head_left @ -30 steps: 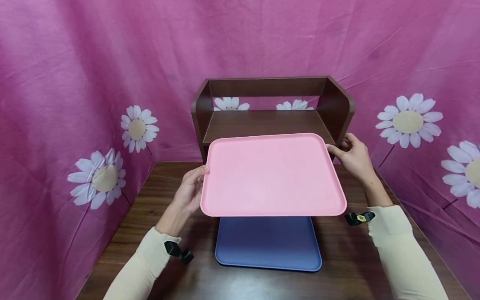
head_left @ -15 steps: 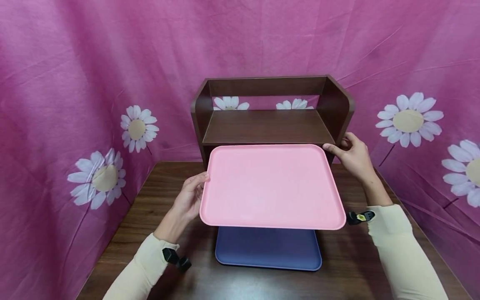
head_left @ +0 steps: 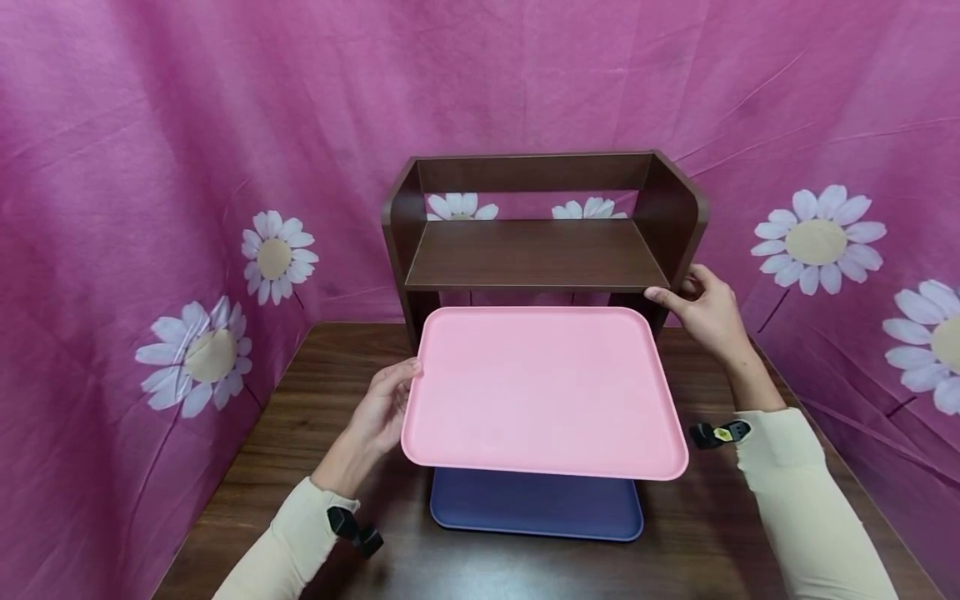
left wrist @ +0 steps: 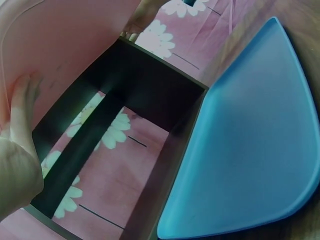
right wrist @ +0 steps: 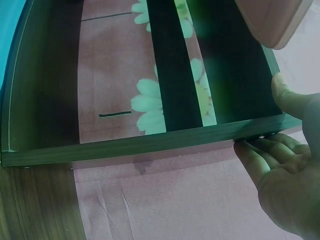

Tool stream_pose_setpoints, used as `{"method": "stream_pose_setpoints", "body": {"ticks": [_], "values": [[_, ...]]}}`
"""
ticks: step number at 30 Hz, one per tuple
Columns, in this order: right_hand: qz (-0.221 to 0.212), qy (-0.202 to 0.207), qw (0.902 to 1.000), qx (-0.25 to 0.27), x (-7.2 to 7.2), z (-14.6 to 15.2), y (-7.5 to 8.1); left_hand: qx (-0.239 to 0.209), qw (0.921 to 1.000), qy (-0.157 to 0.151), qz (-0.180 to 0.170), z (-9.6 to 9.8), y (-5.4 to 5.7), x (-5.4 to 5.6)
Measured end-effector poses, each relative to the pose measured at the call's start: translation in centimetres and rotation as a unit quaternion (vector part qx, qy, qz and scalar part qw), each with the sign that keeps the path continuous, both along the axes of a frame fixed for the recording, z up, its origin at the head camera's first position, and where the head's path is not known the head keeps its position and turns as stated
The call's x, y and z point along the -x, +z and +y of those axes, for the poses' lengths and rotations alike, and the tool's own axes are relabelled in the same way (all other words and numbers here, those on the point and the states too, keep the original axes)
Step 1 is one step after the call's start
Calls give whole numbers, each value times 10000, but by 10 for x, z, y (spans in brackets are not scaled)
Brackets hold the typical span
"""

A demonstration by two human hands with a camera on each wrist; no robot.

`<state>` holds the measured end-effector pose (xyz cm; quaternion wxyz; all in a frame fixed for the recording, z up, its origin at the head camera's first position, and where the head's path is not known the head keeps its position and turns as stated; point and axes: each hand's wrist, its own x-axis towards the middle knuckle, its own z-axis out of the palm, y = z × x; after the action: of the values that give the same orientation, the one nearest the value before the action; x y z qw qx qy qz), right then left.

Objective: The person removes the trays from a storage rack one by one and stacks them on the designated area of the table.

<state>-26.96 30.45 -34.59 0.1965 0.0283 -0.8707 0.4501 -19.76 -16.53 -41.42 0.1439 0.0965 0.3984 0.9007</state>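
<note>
My left hand [head_left: 378, 408] holds a pink tray [head_left: 543, 392] by its left edge, thumb on top. In the left wrist view, fingers of the left hand [left wrist: 20, 155] lie along the underside of the pink tray [left wrist: 65, 45]. The tray hangs tilted in front of a dark brown desktop shelf [head_left: 536, 254]. My right hand [head_left: 708, 317] grips the shelf's right side panel [right wrist: 150, 145], its thumb on the near side and fingers against the outer face. Below the pink tray a blue tray [head_left: 536, 507] rests on the table, its rear part hidden in the head view.
The wooden table [head_left: 300, 392] extends around the shelf and trays. A pink curtain [head_left: 525, 75] with white daisies hangs behind and on both sides. Under the shelf board is an open space, partly covered by the pink tray. Small black wrist cameras [head_left: 352, 529] are strapped on.
The pink tray has come down in front of the shelf, uncovering the board's front edge and covering more of the blue tray. My left hand lowers with it; my right hand stays at the shelf.
</note>
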Motion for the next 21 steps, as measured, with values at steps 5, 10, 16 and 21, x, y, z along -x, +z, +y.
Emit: {"method": "stream_pose_setpoints", "body": {"ticks": [5, 10, 16, 21], "values": [[-56, -40, 9999, -82, -1, 0, 1, 0, 10000, -42, -2, 1, -9, -2], [-70, -52, 9999, -117, 0, 0, 1, 112, 9999, 18, 5, 2, -18, -3], [-18, -25, 10000, -82, 0, 0, 1, 235, 9996, 71, -101, 2, -33, -5], [-52, -30, 10000, -20, -1, -1, 1, 420, 9989, 138, -169, 2, -46, -7]]}}
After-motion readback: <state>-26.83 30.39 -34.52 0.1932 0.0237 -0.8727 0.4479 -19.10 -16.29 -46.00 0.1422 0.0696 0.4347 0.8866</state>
